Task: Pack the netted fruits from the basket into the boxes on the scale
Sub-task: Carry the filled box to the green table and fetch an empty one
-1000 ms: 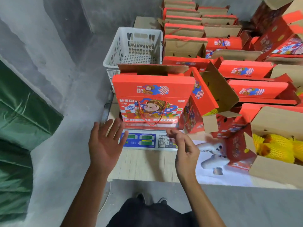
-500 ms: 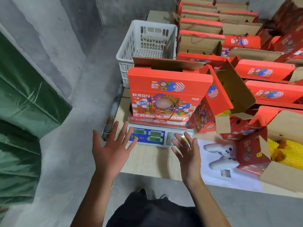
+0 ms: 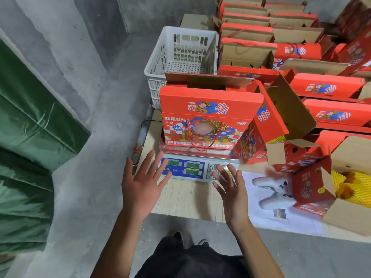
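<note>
A red fruit box [image 3: 208, 115] with a rope handle stands upright on the scale [image 3: 198, 169], its front flap folded over and the back flap up. Behind it sits a white plastic basket [image 3: 180, 57] with no fruit showing inside. My left hand [image 3: 140, 185] and my right hand [image 3: 230, 189] hover with spread fingers just in front of the scale, holding nothing. Yellow netted fruits [image 3: 349, 187] lie in an open box [image 3: 313, 189] at the right edge of the table.
Many red boxes [image 3: 329, 115], some open, fill the space behind and to the right. Another open red box [image 3: 267, 125] leans right beside the scale. A white printed sheet [image 3: 273, 197] lies on the wooden table [image 3: 184, 199]. Green tarpaulin [image 3: 30, 127] hangs at left over the concrete floor.
Both hands spread their fingers and sit a little further apart before the scale. The view shifted left, so the box and the scale now appear further right.
</note>
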Tool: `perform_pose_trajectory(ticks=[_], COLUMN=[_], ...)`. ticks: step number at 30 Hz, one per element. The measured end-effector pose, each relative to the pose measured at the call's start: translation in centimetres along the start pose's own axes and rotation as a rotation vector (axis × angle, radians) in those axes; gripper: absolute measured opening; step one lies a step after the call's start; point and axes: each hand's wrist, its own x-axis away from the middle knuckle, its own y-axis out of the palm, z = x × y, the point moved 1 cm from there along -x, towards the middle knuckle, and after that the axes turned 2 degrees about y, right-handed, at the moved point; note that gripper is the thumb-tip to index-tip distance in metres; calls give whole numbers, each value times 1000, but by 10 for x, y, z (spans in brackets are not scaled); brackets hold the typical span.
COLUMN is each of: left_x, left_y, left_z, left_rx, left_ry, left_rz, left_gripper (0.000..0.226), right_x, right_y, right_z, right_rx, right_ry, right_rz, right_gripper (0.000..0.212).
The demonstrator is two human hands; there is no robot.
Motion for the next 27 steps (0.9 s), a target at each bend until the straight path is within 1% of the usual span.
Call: perform_pose_trajectory(ticks=[2,4,7,8,10,15,17,20,23,25,27], left_x=[-1,-1,-2,-2,-5,-30,-42,-59,-73,-79,-82], left_y=[1,2,4,7,17,60,81,103,115,118,119], left_z=[-2,-5,-6,-4,3,35,47,58,62,62,63], left_rx=[-37,-92,-140,-184,-324,-677,-808,-933,-969,-975,-998], left_ry=[19,65,192,233,307,562,627,638,567,517,496], left_rz=[25,59,130,142,144,141,116,60,10,3,3], left_gripper=[73,67,41,33,25,26,31,42,52,51,45], right_x=[-2,-5,-13,-16,-24,-61,-69,-80,-86,-89,-90], right_y=[-4,-8,-14,-15,-16,-3,5,14,23,26,28], right_z=[0,-1,-5,-9,-22,-85,-108,-131,-137,-132,-124], right_rx=[5,11,48,74,142,237,331,400,431,455,472], right_ry=[-13,-30,-123,-174,-269,-439,-522,-582,-584,-580,-560], right_rz=[4,12,74,95,117,166,165,140,102,74,60], right_gripper=[63,57,42,38,34,34,38,43,40,39,45])
